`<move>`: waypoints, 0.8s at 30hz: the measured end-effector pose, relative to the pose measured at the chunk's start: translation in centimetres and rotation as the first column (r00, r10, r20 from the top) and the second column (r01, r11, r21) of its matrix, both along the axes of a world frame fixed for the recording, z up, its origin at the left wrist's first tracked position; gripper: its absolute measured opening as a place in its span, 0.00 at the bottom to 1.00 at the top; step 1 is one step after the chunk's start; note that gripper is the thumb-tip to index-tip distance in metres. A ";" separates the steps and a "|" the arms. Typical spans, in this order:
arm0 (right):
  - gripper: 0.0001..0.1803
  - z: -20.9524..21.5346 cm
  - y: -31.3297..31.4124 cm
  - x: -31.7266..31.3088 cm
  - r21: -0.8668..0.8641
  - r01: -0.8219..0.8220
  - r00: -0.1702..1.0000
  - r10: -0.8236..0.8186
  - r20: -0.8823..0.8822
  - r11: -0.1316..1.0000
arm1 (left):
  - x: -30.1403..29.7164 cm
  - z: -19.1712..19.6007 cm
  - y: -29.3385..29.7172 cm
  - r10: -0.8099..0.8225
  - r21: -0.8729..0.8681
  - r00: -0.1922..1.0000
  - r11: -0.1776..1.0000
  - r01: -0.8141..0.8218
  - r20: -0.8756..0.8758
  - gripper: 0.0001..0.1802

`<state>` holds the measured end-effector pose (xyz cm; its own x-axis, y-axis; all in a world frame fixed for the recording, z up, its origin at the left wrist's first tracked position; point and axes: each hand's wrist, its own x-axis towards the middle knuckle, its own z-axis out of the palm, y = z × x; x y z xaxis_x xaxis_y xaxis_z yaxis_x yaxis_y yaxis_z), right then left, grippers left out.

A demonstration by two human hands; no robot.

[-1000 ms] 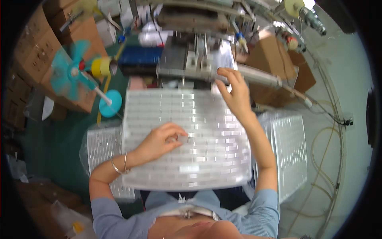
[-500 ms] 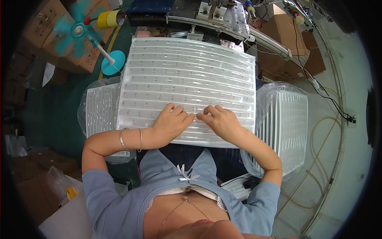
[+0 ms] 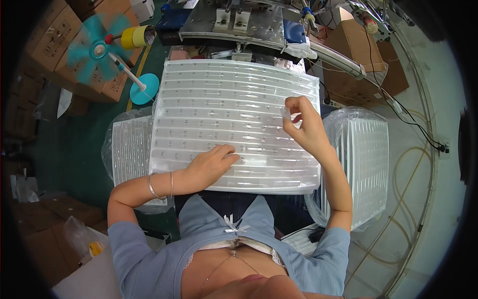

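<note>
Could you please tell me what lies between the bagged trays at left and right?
In the head view, the large white tray lies between them.

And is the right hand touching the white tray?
Cannot tell. The head view looks down on the right hand over the white tray, so any contact or gap beneath the fingers is hidden.

Bright glare streaks the white tray (image 3: 158, 166), fan blades (image 3: 85, 51) blur, and corners blacken.
</note>
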<state>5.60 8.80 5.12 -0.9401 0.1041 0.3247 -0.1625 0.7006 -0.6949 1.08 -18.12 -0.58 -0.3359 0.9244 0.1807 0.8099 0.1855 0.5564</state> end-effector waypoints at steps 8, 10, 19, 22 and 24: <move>0.06 1.4 2.1 -2.8 -0.058 0.134 0.989 -0.137 -0.059 0.989 | -8.0 4.0 2.1 0.335 0.352 0.942 0.883 -0.310 -0.013 0.15; 0.07 2.1 2.4 -4.3 -0.103 0.115 0.970 -0.135 -0.203 0.988 | -11.5 4.8 4.3 0.446 0.456 0.894 0.806 -0.377 -0.049 0.16; 0.15 4.2 4.8 -9.9 -0.191 0.072 0.963 -0.118 -0.243 0.979 | -22.0 8.5 17.3 0.666 0.598 0.614 0.714 -0.364 -0.423 0.19; 0.14 3.4 6.4 -12.3 -0.210 0.160 0.933 -0.218 -0.287 0.964 | -23.3 7.9 20.1 0.588 0.540 0.613 0.790 -0.292 -0.528 0.16; 0.13 3.1 7.0 -13.9 -0.134 0.246 0.894 -0.278 -0.351 0.960 | -23.5 8.2 20.7 0.577 0.535 0.622 0.796 -0.282 -0.530 0.15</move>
<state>-8.34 15.80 8.17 -0.6937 0.3725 0.6165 -0.2328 0.6941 -0.6813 -22.40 2.55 7.63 -0.3374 0.5092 0.7918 0.8577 0.5128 0.0358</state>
